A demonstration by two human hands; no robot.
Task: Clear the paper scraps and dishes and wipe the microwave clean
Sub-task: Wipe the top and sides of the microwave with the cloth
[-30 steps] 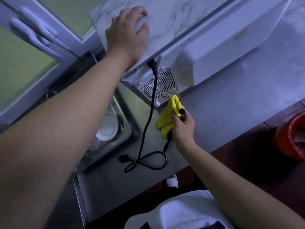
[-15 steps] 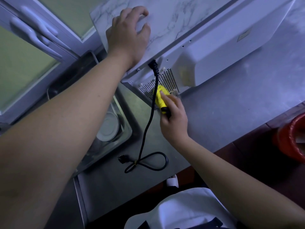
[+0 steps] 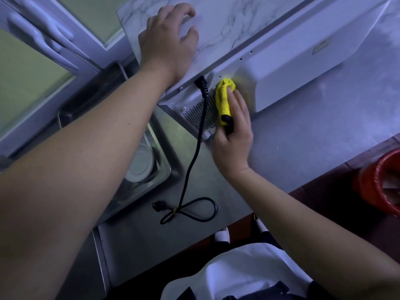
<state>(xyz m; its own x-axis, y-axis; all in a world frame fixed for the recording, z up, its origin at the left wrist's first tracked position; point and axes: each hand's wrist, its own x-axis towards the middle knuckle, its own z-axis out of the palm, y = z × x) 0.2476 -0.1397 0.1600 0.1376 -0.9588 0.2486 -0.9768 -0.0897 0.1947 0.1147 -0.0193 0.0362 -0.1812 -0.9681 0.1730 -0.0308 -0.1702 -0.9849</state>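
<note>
The white microwave (image 3: pixel 281 68) stands on the steel counter with its back panel toward me and a marble-patterned top. My left hand (image 3: pixel 168 42) lies flat on that top near its left corner, fingers curled. My right hand (image 3: pixel 233 135) presses a yellow cloth (image 3: pixel 225 98) with a black edge against the back panel, beside the perforated vent (image 3: pixel 199 111). The microwave's black power cord (image 3: pixel 194 152) hangs from the back and loops on the counter, its plug (image 3: pixel 157 205) lying loose.
A steel sink (image 3: pixel 151 167) at the left holds a white dish (image 3: pixel 139 167). A red bin (image 3: pixel 381 182) with paper in it stands on the floor at the right. Window frames with handles (image 3: pixel 43 35) fill the upper left. The counter (image 3: pixel 313 135) stretches right of my hand.
My right hand has moved the yellow cloth from the counter beside the vent up onto the back panel and higher along it. My left hand has stayed on the microwave's top.
</note>
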